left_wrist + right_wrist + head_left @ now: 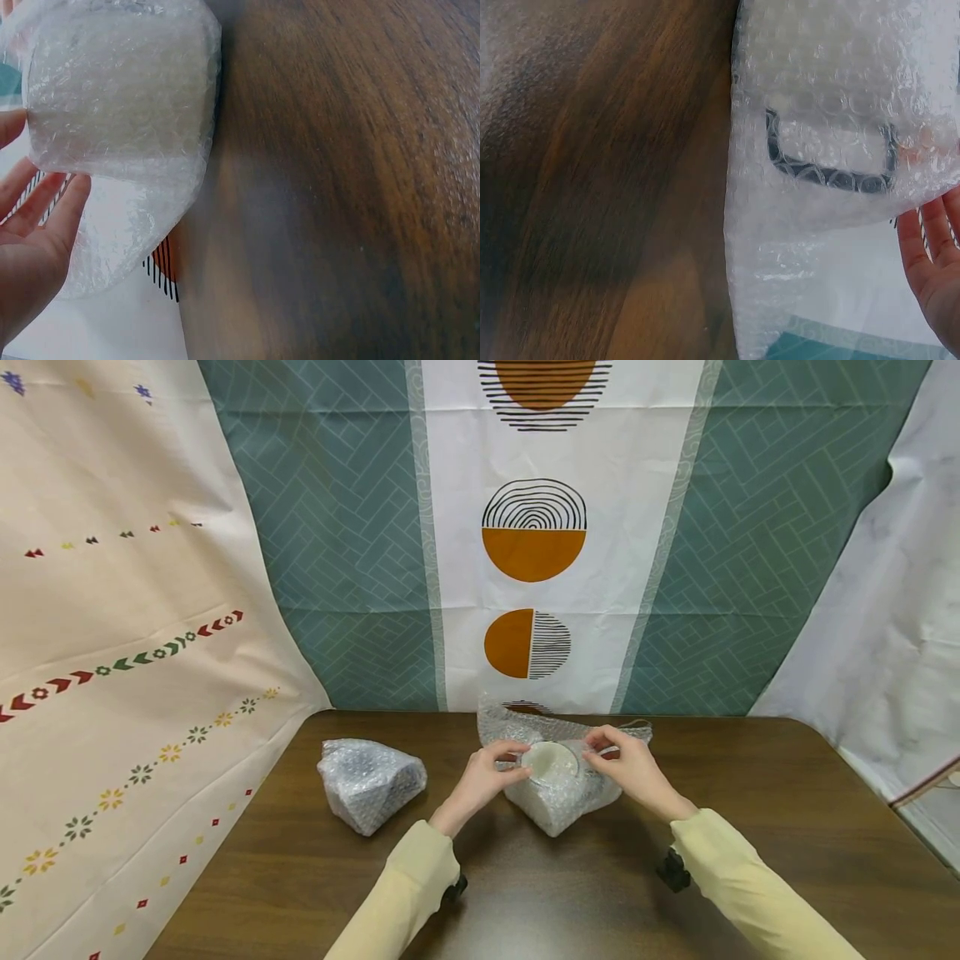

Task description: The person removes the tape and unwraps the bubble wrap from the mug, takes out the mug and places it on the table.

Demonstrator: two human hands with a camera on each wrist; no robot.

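A pale mug point(550, 762) stands in clear bubble wrap point(553, 814) near the back middle of the table, its round mouth showing at the top. In the right wrist view its dark-edged handle point(832, 176) shows through the wrap point(802, 225). My left hand point(483, 777) pinches the wrap beside the left rim; whether it also grips the mug, I cannot tell. Its fingers point(69, 202) touch the wrapped side in the left wrist view. My right hand point(630, 768) pinches the wrap right of the mouth, with its fingers point(915, 244) partly behind the sheet.
Another bubble-wrapped bundle point(367, 783) lies on the left of the brown wooden table point(570, 893), its contents not clear. A patterned cloth point(525, 568) hangs behind the table's back edge. More cloth point(150, 652) hangs along the left side.
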